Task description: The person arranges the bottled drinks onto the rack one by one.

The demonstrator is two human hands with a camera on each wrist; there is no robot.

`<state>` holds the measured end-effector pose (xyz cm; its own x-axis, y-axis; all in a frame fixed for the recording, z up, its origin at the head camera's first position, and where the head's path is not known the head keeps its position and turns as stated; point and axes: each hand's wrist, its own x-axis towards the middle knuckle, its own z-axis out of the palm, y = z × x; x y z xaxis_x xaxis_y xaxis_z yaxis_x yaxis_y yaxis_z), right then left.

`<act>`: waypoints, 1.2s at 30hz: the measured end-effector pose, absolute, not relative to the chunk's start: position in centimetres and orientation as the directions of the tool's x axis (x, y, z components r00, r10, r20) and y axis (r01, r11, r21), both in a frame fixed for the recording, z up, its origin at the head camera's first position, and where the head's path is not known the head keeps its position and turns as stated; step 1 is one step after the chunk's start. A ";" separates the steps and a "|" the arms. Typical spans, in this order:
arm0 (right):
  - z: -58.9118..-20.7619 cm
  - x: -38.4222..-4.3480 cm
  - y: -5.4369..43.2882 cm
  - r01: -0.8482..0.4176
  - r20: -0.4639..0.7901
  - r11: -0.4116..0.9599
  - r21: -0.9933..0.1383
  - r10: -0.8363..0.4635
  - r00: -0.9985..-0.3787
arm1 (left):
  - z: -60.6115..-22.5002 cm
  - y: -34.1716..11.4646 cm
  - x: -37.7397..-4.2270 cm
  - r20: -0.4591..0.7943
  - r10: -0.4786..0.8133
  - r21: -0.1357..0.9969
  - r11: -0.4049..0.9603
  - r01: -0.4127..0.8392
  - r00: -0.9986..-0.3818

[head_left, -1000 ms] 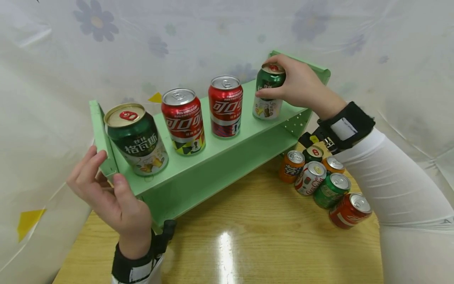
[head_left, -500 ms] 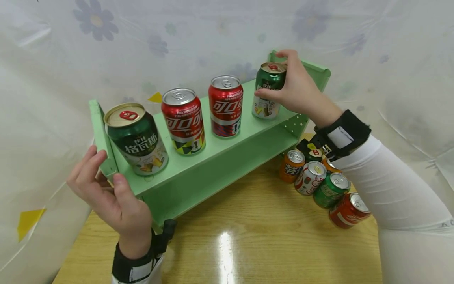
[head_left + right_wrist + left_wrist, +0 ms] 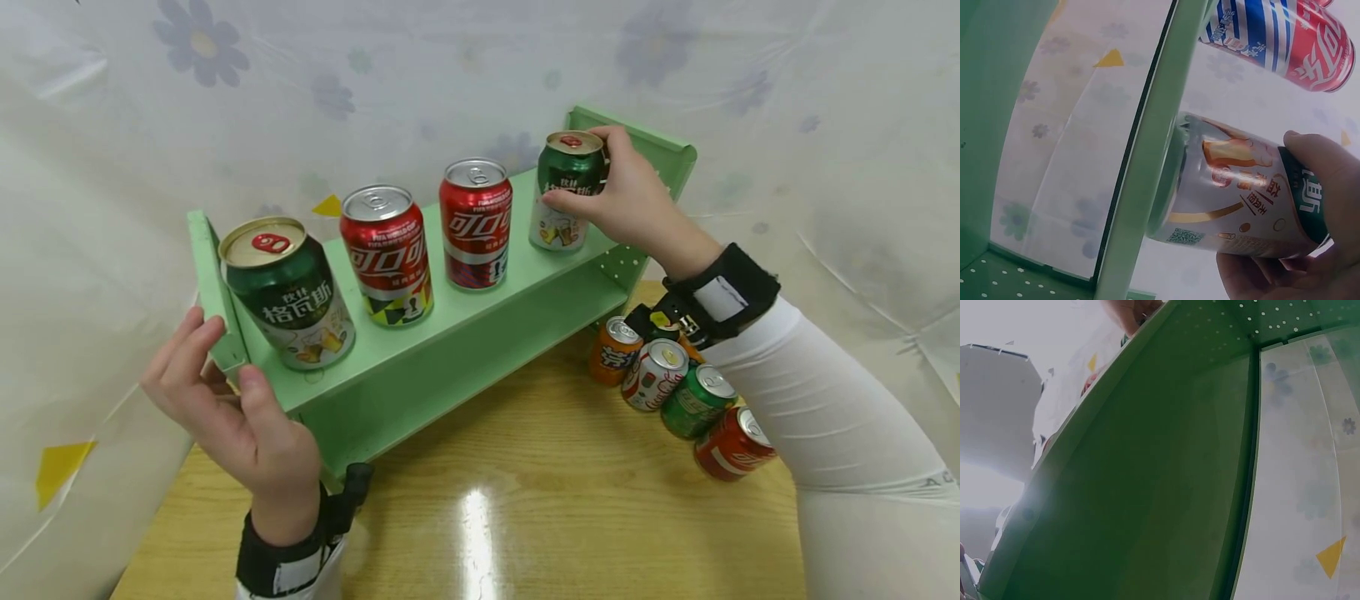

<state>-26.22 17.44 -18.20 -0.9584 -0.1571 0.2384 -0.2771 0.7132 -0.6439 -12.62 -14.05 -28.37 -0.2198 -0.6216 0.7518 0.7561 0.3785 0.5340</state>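
My right hand (image 3: 637,204) grips a green-and-white kvass can (image 3: 557,223), thumb in front and fingers behind. The can stands upright on the green shelf (image 3: 330,385), near its right end. In the right wrist view, the thumb and fingers lie on opposite sides of that can (image 3: 1235,194), its base at the shelf top. My left hand (image 3: 240,425) holds the shelf's left end, thumb at the front corner and fingers at the end panel. Another kvass can (image 3: 292,308) stands beside that panel. Two red cola cans (image 3: 386,267) (image 3: 476,229) stand between the kvass cans.
On the wooden table (image 3: 525,500), right of the shelf, several cans stand close together, among them an orange can (image 3: 613,354), a white cola can (image 3: 651,379), a green can (image 3: 693,408) and a red can (image 3: 727,454). A flower-patterned sheet (image 3: 420,67) hangs behind.
My right fingers have moved from the kvass can's lid down behind its side. Hand and can have shifted slightly left. The left hand has not visibly moved.
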 end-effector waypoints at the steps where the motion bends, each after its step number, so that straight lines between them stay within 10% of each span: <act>1: -18.2 -26.3 17.5 -0.276 0.237 0.714 -0.644 -0.157 -0.959 | -28.3 -14.0 -12.6 0.752 -0.621 0.534 0.379 0.756 -0.221; 36: -18.4 -26.9 17.7 -0.344 0.210 0.620 -0.706 -0.280 -0.937 | -28.0 -13.4 -12.4 0.746 -0.630 0.543 0.384 0.747 -0.218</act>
<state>-26.90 17.66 -18.41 -0.9365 -0.2805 0.2103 -0.3440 0.6195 -0.7056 -12.37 -13.44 -27.98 -0.2179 -0.6298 0.7456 0.7472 0.3838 0.5426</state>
